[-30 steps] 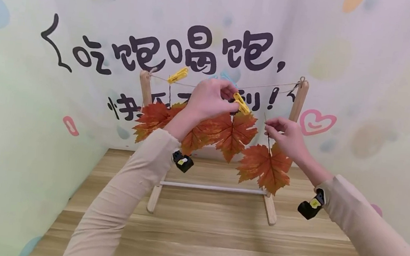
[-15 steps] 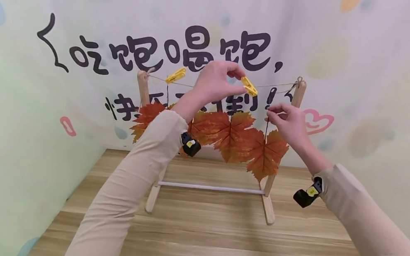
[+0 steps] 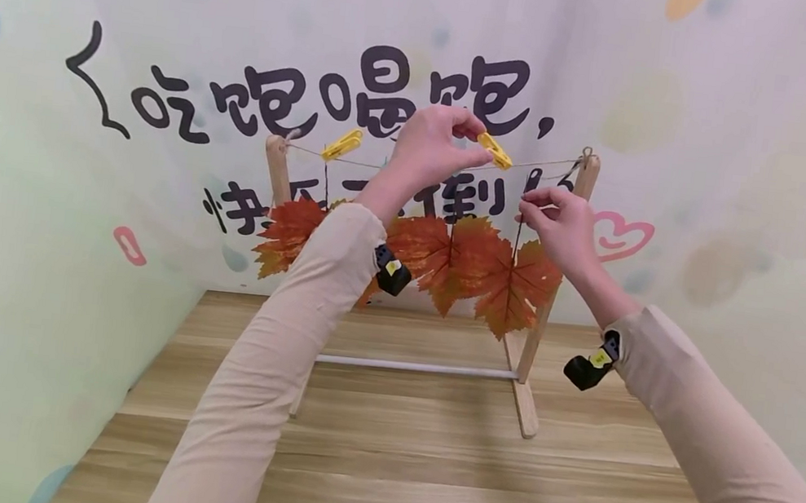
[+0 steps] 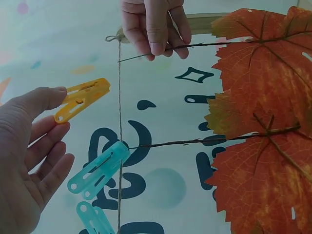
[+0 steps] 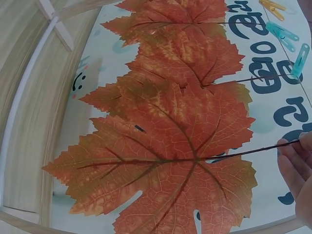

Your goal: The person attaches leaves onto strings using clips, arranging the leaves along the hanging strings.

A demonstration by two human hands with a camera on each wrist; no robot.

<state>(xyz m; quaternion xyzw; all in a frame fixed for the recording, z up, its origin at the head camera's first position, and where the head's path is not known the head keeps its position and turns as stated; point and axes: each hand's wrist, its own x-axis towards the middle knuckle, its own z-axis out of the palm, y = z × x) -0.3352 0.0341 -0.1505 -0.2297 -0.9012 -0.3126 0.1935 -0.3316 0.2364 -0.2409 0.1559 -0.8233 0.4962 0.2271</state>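
Note:
My left hand (image 3: 430,149) pinches a yellow clothespin (image 3: 495,151) between thumb and forefinger. In the left wrist view this clothespin (image 4: 85,99) is beside the twine (image 4: 120,102), a small gap from it. My right hand (image 3: 556,225) pinches the thin dark stem of an orange-red artificial leaf (image 3: 508,287), which hangs below the fingers. The stem's tip (image 4: 127,59) reaches the twine in the left wrist view. Two teal clothespins (image 4: 100,170) clip on the twine; one bears another leaf's stem. A yellow clothespin (image 3: 343,145) holds a leaf at the left end.
The twine runs between two wooden posts (image 3: 586,180) of a stand on the wood-grain table (image 3: 395,464). A white rod (image 3: 420,366) joins the posts low down. Several leaves (image 3: 290,231) hang overlapping. Behind is a wall cloth (image 3: 742,115) with black lettering.
The left hand has risen with the yellow clothespin, from near the leaves to the twine's height. The right hand has lifted the leaf up and slightly left, beside the hanging ones.

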